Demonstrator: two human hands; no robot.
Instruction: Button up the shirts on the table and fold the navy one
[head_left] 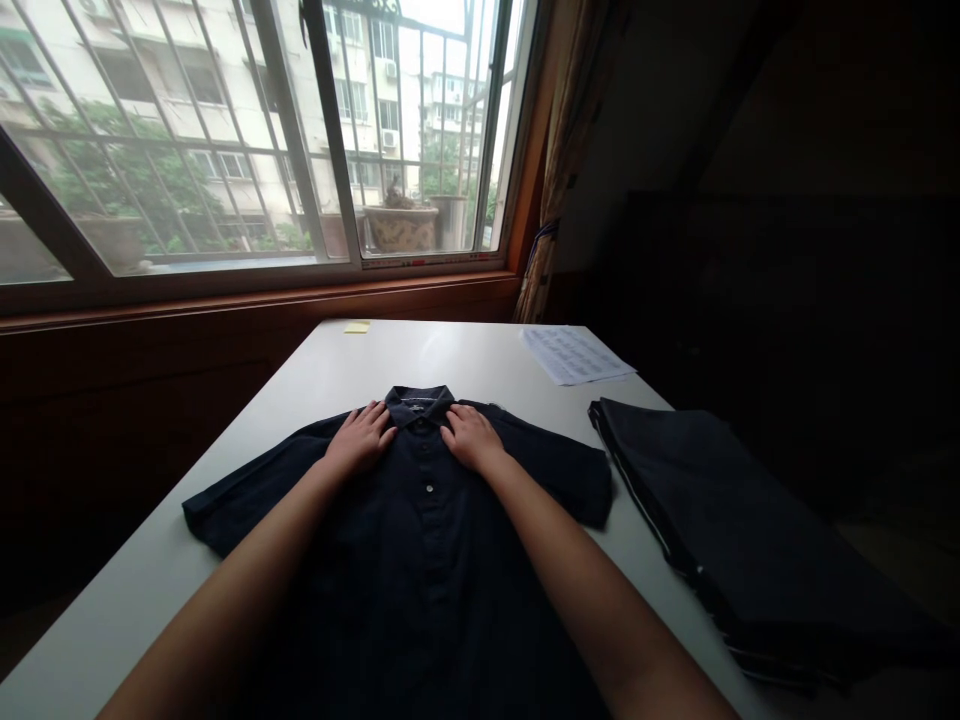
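Observation:
A dark navy short-sleeved shirt (427, 560) lies spread face up on the white table (457, 350), its collar toward the window and its sleeves out to both sides. My left hand (361, 436) rests flat on the shirt just left of the collar, fingers stretched out. On the other side of the collar, my right hand (472, 436) lies on the cloth with its fingers extended. Both palms press on the fabric and neither grips it. A pale button shows on the front placket below the collar. My forearms cover parts of the shirt's sides.
Folded dark cloth (720, 510) lies along the table's right edge and hangs past it. Printed paper sheets (576, 355) sit at the far right corner, and a yellow sticky note (357, 327) at the far left. Beyond the table is a barred window (420, 150) with a curtain (559, 150).

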